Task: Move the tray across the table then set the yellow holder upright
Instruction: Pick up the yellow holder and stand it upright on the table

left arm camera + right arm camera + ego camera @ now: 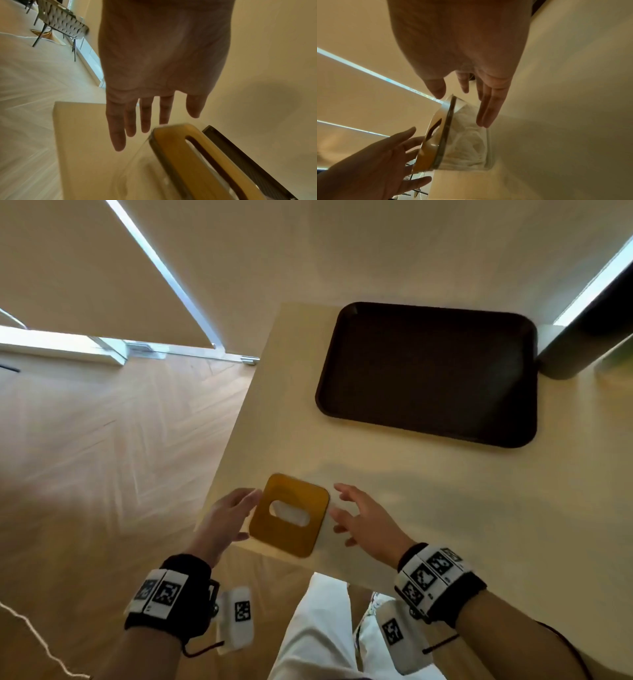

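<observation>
The yellow holder (pixel 284 541) stands at the table's near left corner, its yellow top with the oval slot facing up. Its clear body (pixel 465 146) holds white tissue. My left hand (pixel 239 515) is open at its left side, fingers straight; whether they touch the lid I cannot tell. My right hand (pixel 356 517) is open at its right side, fingers spread close to the clear wall. The left wrist view has my left hand (pixel 150 115) just short of the holder (pixel 173 151). The dark brown tray (pixel 428 371) lies empty at the far right, its edge (pixel 240 155) behind the holder.
The light wooden table (pixel 394 481) ends just left of and just below the holder, with herringbone floor (pixel 102 457) beyond. A grey block (pixel 565 350) stands right of the tray. A chair (pixel 63 23) stands far off on the floor.
</observation>
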A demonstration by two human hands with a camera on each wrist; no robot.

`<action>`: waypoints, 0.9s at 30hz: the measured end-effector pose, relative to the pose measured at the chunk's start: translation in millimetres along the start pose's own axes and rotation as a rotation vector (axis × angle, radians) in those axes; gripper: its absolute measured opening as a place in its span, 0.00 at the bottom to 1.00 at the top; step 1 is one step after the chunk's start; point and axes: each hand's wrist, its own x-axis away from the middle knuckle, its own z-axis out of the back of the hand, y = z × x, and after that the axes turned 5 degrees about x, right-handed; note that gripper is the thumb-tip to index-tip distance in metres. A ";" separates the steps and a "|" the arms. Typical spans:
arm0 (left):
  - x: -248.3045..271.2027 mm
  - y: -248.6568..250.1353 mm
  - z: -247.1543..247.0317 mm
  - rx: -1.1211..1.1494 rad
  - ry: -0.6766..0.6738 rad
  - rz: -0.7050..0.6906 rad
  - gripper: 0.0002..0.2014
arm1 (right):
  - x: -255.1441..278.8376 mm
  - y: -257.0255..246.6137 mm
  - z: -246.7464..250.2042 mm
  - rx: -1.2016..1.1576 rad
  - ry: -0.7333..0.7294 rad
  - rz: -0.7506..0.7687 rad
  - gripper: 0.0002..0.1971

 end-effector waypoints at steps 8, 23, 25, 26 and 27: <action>4.5 -9.3 -13.0 0.155 -0.022 0.051 0.15 | -16.5 -2.5 -18.4 -0.122 0.064 -0.015 0.21; -148.7 134.7 51.8 0.089 -0.111 -0.133 0.14 | -150.7 -117.6 18.5 -0.176 0.254 0.043 0.22; -178.0 164.1 57.9 0.081 -0.124 -0.154 0.14 | -180.3 -136.3 29.8 -0.200 0.284 0.055 0.21; -191.9 178.1 59.9 0.074 -0.132 -0.164 0.14 | -194.7 -145.6 35.6 -0.217 0.302 0.054 0.21; -205.2 191.1 60.9 0.072 -0.140 -0.170 0.14 | -207.7 -154.3 41.5 -0.236 0.323 0.050 0.20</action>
